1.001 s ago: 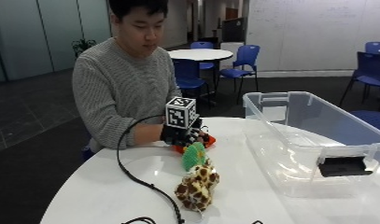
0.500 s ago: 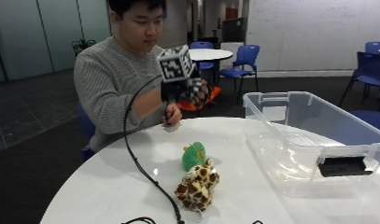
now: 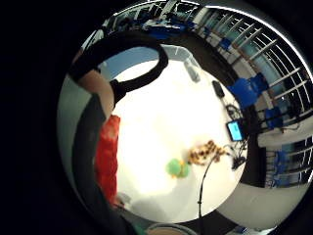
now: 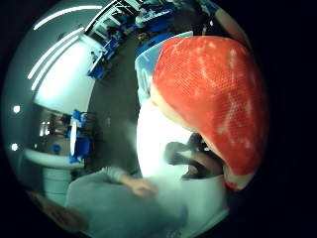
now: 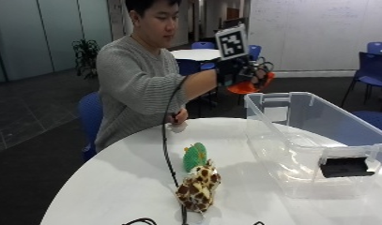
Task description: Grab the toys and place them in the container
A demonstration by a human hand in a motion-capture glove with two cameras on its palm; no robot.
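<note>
A round white table [image 5: 115, 183] fills the lower part of the outside view, with a person seated behind it. On the table's right side stands a clear plastic bin [image 5: 315, 140], open at the top. The gloved right hand [image 5: 243, 75] is raised in the air above the bin's near end wall, its fingers curled around a red toy [image 5: 250, 86] that hangs below the palm, clear of both table and bin. The bare left hand [image 5: 177, 117] rests at the table's far edge with fingers loosely bent; whether it holds anything cannot be told.

Near the middle of the table lie a spotted giraffe toy [image 5: 198, 186] and, touching its far end, a smaller green toy [image 5: 194, 157]. Both sit well apart from the bin.

The thumb-side palm view shows what the outside view does not: the red toy [image 4: 213, 94] has a mesh-like surface with pale streaks and a cream edge, and it fills much of that view, close against the palm, with the bin's rim [image 4: 148, 59] behind it. The little-finger-side view catches only a strip of the red toy [image 3: 106, 156] beside the hand's black strap, and looks down on the table, where the green toy [image 3: 176, 168] and giraffe [image 3: 208, 152] lie side by side.
</note>
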